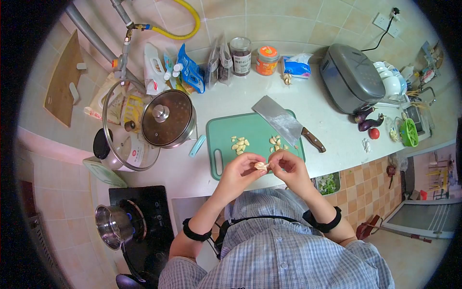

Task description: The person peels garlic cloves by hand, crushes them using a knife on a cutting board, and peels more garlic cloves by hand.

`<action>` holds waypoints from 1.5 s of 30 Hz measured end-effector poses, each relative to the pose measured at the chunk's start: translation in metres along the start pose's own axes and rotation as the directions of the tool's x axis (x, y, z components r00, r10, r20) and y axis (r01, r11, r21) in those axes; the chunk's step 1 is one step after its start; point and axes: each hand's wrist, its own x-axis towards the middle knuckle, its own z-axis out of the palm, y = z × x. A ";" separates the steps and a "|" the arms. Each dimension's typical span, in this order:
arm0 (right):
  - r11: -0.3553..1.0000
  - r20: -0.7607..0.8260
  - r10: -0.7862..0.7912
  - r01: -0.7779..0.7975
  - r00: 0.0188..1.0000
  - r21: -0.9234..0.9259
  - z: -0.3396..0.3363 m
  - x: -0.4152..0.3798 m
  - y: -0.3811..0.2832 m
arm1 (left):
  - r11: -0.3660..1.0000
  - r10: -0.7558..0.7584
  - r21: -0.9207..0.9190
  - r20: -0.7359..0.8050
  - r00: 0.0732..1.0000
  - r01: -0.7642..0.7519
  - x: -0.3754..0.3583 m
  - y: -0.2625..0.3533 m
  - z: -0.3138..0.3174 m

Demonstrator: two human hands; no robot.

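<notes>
Over the near edge of the green cutting board (231,126), my left hand (242,171) is closed around a pale garlic clove (260,165). Thumb and forefinger of my right hand (289,171) pinch at the clove's right end, where a bit of skin seems to stick out. Two small groups of garlic cloves lie on the board: a left pile (239,144) and a right pile (275,140), the latter partly behind my right hand. A cleaver (280,120) rests flat across the board's far right corner, its wooden handle toward the lower right.
A lidded pot (168,118), a glass lid (131,139) and a light-blue peeler-like tool (197,146) are left of the board. Farther left, a saucepan (114,226) stands by the black cooktop (154,212). A rice cooker (351,77), eggplants (370,123) and tomato (374,133) are right.
</notes>
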 end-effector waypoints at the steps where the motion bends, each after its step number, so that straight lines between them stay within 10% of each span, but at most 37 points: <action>1: 1.000 0.000 0.000 0.000 1.000 0.000 -0.001 0.000 0.001 | 0.999 -0.022 -0.027 -0.003 1.000 0.022 0.001 0.000 -0.001; 16: 0.806 0.163 0.273 -0.318 0.948 0.498 -0.011 0.001 0.015 | 0.970 -0.184 -0.155 0.036 0.982 0.187 0.001 0.003 -0.005; 24: 0.958 -0.055 0.170 -0.152 0.984 0.243 -0.005 0.002 0.013 | 0.992 -0.124 -0.011 -0.065 0.990 0.123 0.002 -0.007 -0.006; 32: 0.959 -0.140 -0.118 0.076 0.983 -0.275 0.012 0.000 -0.002 | 0.632 0.378 0.755 -0.104 0.920 -0.174 -0.005 0.006 0.010; 45: 0.833 -0.101 -0.206 0.120 0.973 -0.541 0.015 -0.004 -0.004 | 0.570 0.338 0.812 -0.092 0.936 -0.126 -0.008 0.012 0.018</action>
